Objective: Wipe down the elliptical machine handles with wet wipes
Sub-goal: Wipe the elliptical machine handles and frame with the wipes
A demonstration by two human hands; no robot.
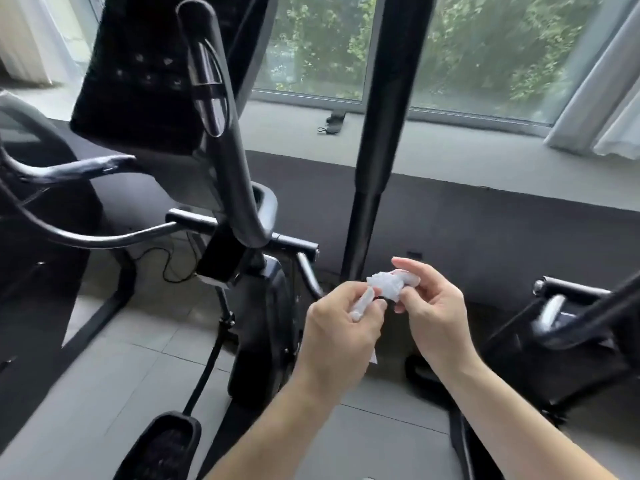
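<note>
White wipe (pixel 386 285): left hand (pixel 341 329), right hand (pixel 433 315)

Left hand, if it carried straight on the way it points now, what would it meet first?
Probably the crumpled wet wipe just ahead, and behind it the right hand that pinches it. The left hand points up and rightward at them; depth is hard to judge from one view.

I see the white wet wipe (pixel 387 287) crumpled, possibly half twisted, pinched between left hand (pixel 343 327) and right hand (pixel 433 317), below the elliptical's black upright handle (pixel 389 98).
</note>
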